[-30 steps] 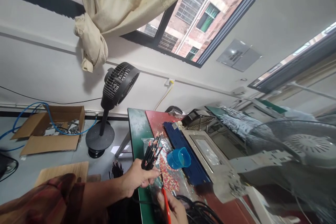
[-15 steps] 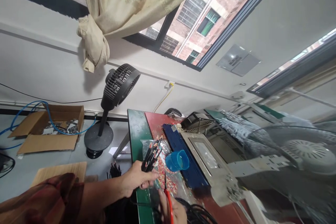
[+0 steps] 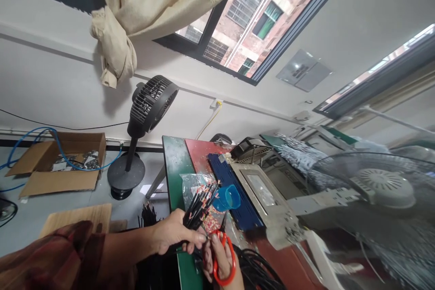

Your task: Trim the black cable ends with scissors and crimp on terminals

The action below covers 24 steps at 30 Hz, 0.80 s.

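Note:
My left hand [image 3: 177, 232] is closed around a bundle of black cables [image 3: 197, 208], whose stripped ends show orange and white wires fanning upward. Red-handled scissors [image 3: 232, 258] hang on my right hand [image 3: 217, 253], its fingers through the loops and the dark blades pointing up. The fingertips of both hands meet at the lower part of the bundle; what is pinched there is too small to make out. Under the bundle, a clear plastic bag [image 3: 190, 183] lies on the green table edge with small red and white scraps [image 3: 211, 223]. A blue cup [image 3: 227, 198] rests just behind.
A beige machine [image 3: 254, 190] with a dark blue panel [image 3: 238, 195] stands on the red mat. Black cable coils [image 3: 261, 272] lie right of my hands. A large fan [image 3: 384, 190] is at right, a black standing fan [image 3: 149, 104] and open carton [image 3: 68, 163] at left.
My right hand has come up to my left hand, and the scissors have turned so their loops show. The cable bundle has tilted to the right and spread wider. The view has shifted slightly.

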### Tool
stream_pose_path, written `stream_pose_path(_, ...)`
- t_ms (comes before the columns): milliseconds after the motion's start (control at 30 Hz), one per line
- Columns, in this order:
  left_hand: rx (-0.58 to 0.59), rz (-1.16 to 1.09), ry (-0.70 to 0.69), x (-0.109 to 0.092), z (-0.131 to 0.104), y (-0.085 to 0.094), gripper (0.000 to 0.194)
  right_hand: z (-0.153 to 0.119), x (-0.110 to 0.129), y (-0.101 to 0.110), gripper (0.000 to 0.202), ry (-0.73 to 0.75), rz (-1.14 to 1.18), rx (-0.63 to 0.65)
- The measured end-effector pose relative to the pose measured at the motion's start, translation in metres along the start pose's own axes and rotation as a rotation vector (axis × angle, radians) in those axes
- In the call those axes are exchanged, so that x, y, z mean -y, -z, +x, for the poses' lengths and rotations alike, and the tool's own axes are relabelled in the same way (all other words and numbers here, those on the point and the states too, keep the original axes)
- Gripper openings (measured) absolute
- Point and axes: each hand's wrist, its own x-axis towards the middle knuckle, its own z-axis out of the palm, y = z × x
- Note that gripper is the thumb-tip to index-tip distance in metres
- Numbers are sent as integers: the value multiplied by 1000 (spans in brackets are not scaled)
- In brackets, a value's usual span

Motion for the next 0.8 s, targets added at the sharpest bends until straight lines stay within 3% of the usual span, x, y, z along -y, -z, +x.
stream_pose_path(200, -10, 6, -4, 2, 0, 2, 27, -3, 4, -5, 42, -47, 57, 16)
stream_pose_path(467, 119, 16, -18, 1, -4, 5, 29, -11, 17, -19, 52, -306, 190, -9)
stream_pose_path(800, 59, -51, -12, -2, -5, 1, 19, -12, 13, -21, 47, -175, 212, -25)
